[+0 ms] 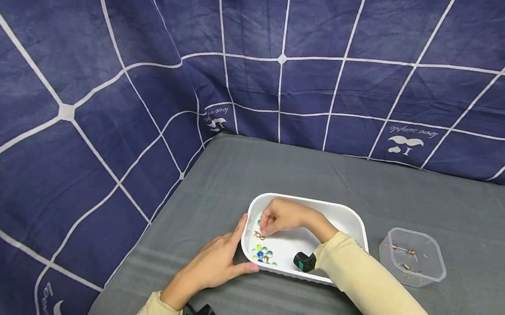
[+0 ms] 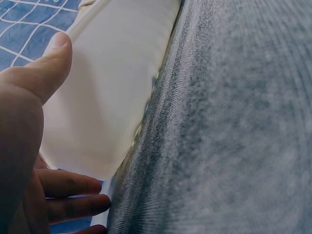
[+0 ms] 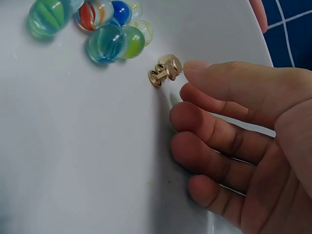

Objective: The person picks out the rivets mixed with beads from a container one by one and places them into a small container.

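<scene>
Nearest, the bare left hand (image 1: 214, 261) stands spread wide at a corner of the white, round-cornered plastic tray (image 1: 321, 203), thumb along its near wall, fingers at its left end. Inside, along the near rim, sit swirled glass marbles (image 1: 260, 254) in blue, teal, green and orange. Just beyond them, towards the left end, lie shiny gold-coloured metal studs (image 3: 167, 67), with round heads and at least one narrow stem. Over these bends the right hand (image 1: 283, 218), fingers curved and thumb tip against or just beside a stud; I cannot tell whether it pinches one. Bare tray floor stretches rightward beneath that wrist. A strip of grey cloth (image 1: 288, 171) separates the tray from a transparent plastic box (image 1: 420, 280) holding similar pieces. Past the far rim, open cloth reaches a blue, white-gridded curtain (image 1: 310, 91).
</scene>
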`<state>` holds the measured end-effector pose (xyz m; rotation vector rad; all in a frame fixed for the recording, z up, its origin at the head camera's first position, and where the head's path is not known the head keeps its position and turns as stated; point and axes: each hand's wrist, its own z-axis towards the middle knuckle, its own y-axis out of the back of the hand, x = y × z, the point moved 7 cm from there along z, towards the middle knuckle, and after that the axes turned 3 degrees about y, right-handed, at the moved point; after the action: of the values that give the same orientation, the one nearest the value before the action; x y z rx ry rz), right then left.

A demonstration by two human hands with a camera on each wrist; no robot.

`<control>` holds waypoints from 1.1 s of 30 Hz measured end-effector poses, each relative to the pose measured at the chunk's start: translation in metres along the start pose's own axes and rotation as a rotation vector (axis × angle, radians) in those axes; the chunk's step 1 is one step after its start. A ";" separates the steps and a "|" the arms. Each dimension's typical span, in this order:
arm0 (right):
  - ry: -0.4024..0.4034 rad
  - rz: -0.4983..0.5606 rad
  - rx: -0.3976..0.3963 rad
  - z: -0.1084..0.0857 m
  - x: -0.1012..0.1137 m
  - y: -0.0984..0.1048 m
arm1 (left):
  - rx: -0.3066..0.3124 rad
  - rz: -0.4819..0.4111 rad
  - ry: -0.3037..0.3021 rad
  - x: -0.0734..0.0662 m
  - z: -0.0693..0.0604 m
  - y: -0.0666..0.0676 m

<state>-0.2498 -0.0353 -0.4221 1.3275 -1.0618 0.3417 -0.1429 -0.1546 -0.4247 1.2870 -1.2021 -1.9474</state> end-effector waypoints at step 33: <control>0.032 -0.029 0.065 -0.001 0.003 -0.011 | 0.008 -0.019 0.010 -0.001 -0.001 0.000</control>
<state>-0.2400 -0.0386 -0.4260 1.3901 -1.0109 0.3774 -0.1416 -0.1543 -0.4240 1.3154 -1.1975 -1.9495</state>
